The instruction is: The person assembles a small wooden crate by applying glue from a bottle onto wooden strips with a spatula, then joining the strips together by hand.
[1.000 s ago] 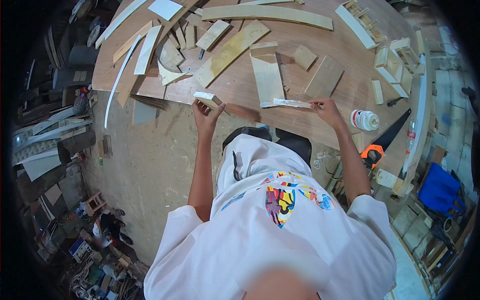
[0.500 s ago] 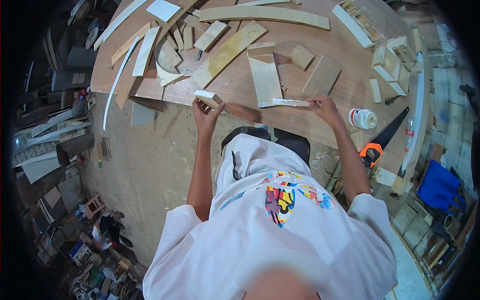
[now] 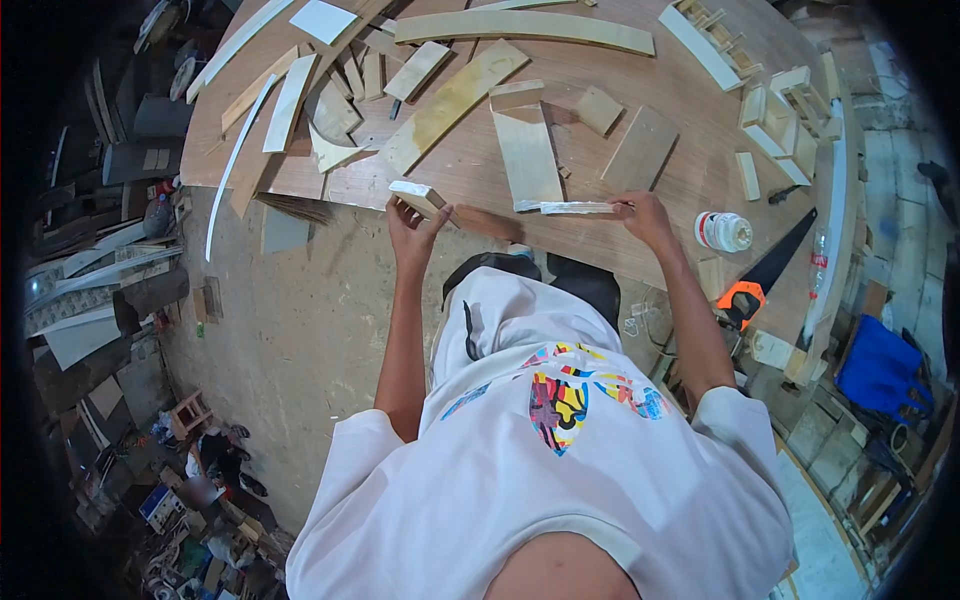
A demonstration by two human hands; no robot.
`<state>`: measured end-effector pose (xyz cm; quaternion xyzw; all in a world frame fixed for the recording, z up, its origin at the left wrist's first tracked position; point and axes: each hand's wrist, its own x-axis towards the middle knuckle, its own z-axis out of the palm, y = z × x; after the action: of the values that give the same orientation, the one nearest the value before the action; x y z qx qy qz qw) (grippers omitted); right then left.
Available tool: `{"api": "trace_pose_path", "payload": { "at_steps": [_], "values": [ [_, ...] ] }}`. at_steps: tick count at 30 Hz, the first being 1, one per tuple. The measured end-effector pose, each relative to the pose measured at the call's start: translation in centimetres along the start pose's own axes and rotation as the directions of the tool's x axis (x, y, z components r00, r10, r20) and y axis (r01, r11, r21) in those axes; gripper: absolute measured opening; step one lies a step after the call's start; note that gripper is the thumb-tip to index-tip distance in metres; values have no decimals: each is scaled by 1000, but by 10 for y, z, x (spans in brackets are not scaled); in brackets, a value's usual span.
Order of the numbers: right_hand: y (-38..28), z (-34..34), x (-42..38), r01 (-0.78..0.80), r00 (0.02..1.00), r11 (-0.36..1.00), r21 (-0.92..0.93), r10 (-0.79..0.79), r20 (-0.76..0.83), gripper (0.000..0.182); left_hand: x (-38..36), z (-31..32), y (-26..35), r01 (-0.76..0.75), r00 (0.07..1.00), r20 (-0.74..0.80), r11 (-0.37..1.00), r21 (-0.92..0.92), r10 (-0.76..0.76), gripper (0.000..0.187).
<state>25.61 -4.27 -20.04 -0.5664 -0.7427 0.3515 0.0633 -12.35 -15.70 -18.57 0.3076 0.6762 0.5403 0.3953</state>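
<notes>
Near the table's front edge, my left hand (image 3: 411, 222) is closed round a small wooden block (image 3: 421, 198) whose upper edge is coated white. My right hand (image 3: 645, 217) pinches a thin stick (image 3: 580, 208) smeared with white glue. The stick points left, and its tip overlaps the near end of a flat wooden board (image 3: 529, 155), where a white line runs along the edge. Another small block (image 3: 517, 94) stands across that board's far end. To the right of my right hand is a white glue jar (image 3: 723, 232) with a red-marked label.
A handsaw (image 3: 765, 268) with an orange handle lies at the right edge. Small wooden assemblies (image 3: 778, 130) stand at the far right. Loose boards (image 3: 640, 148) and a long plank (image 3: 455, 108) lie across the table (image 3: 465, 175). A plastic bottle (image 3: 819, 262) is beyond the saw.
My right hand has moved slightly left with the stick, whose tip now reaches further along the board's near edge. My left hand holds its block almost still.
</notes>
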Motion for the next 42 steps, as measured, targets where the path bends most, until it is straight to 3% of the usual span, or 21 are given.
{"api": "trace_pose_path", "payload": {
  "at_steps": [8,10,12,14,17,19,20,22,23,25,26,28,29,31,35,36,39,42],
  "values": [
    [-7,17,-6,8,998,995,102,-2,-56,15,-7,9,2,18,999,32,1000,11,-18,87],
    [-16,18,-10,-61,995,998,1,61,-74,15,-5,12,-3,13,999,43,1000,16,-14,87],
    [-17,12,-17,-86,991,996,16,88,-99,15,-3,14,-4,8,998,55,1000,21,-9,88],
    [-12,7,-25,-116,985,993,30,119,-125,16,-3,18,-3,-16,999,45,998,64,13,77],
    [10,-3,-40,-151,954,974,170,189,-233,15,-2,20,-3,-3,998,62,999,52,-1,76],
    [28,-14,-56,55,908,887,459,147,-392,16,-4,24,3,6,997,82,999,52,-10,76],
    [37,-25,-67,49,902,888,456,157,-402,16,-4,27,7,15,996,87,998,56,-20,76],
    [33,-67,-93,-80,871,675,733,406,-278,15,-1,30,3,6,994,112,999,49,-11,80],
    [28,-87,-105,-81,862,675,734,418,-288,15,1,31,1,-3,993,121,999,47,-3,84],
    [22,-117,-124,19,803,420,907,534,-265,9,5,36,0,-19,988,154,998,63,9,83],
    [36,-123,-132,25,793,420,907,545,-274,9,6,39,2,-18,986,166,998,52,9,83],
    [76,-131,-141,162,744,251,954,604,-285,12,10,45,6,-27,981,191,999,40,19,81],
    [89,-129,-141,170,734,253,953,613,-293,12,10,48,10,-31,978,205,999,38,22,81],
    [119,-121,-137,-7,571,336,942,775,-272,14,9,52,17,-28,979,204,999,27,22,79],
    [176,-88,-113,-154,475,453,878,813,-336,15,10,51,18,-55,979,201,996,77,39,78],
    [196,-80,-107,-42,493,394,918,807,-324,16,10,47,18,-48,975,221,991,126,19,81],
    [206,-73,-96,44,571,319,947,770,-286,16,9,42,18,-55,977,209,990,128,27,82],
    [198,-71,-88,112,578,271,956,765,-284,16,7,37,22,-31,983,183,990,139,5,81]
  ]
}}
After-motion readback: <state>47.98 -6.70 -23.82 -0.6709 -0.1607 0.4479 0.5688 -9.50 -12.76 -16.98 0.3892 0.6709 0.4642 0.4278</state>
